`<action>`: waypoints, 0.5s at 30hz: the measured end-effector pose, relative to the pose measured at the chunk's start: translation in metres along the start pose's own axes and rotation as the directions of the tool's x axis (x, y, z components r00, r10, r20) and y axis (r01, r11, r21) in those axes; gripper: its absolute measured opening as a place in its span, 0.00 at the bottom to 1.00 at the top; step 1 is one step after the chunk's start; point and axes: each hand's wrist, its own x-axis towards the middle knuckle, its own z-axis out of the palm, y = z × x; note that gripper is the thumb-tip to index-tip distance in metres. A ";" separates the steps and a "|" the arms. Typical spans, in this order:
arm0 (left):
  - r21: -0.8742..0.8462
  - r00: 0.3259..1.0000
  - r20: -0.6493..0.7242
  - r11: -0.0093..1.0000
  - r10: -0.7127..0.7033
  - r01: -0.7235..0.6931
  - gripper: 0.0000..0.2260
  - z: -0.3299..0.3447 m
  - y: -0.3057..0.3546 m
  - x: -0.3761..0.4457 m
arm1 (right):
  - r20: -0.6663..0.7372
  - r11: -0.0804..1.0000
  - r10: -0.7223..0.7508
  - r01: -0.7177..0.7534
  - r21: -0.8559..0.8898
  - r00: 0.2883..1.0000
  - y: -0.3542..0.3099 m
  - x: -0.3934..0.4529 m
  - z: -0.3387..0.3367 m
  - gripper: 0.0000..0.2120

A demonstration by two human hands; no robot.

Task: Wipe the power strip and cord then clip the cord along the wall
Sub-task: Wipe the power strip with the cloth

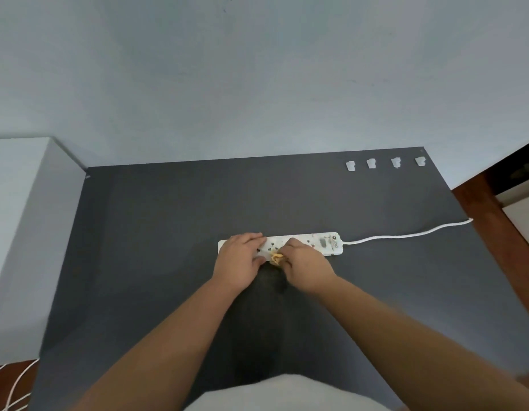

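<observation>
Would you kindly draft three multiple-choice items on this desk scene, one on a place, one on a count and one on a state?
1. Where do the cable clips lie on the table?
A. far right corner, by the wall
B. near left corner
C. on the power strip

2. How many clips are there?
A. two
B. four
C. six

3. What is the right hand doing?
A. resting open on bare table
B. pressing a yellow cloth on the power strip
C. lifting the cord

Answers:
1 A: they sit in a row along the far edge, right side.
2 B: four white pieces show.
3 B: its grip is closed on the cloth against the strip, while the left hand rests on the strip's other end.
</observation>
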 end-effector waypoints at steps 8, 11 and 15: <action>-0.001 0.998 0.052 0.999 -0.042 0.042 0.21 -0.003 0.003 0.000 | -0.196 0.964 0.267 -0.265 0.033 0.944 0.038 0.019 -0.023 0.12; 0.003 0.998 0.051 0.999 -0.044 0.044 0.21 -0.003 0.004 0.000 | -0.126 0.988 0.152 -0.148 0.040 0.980 0.022 0.002 -0.004 0.11; 0.004 0.997 0.059 0.999 -0.042 0.042 0.21 -0.004 0.003 0.001 | -0.096 0.992 0.066 -0.054 0.116 0.993 0.021 -0.004 -0.009 0.11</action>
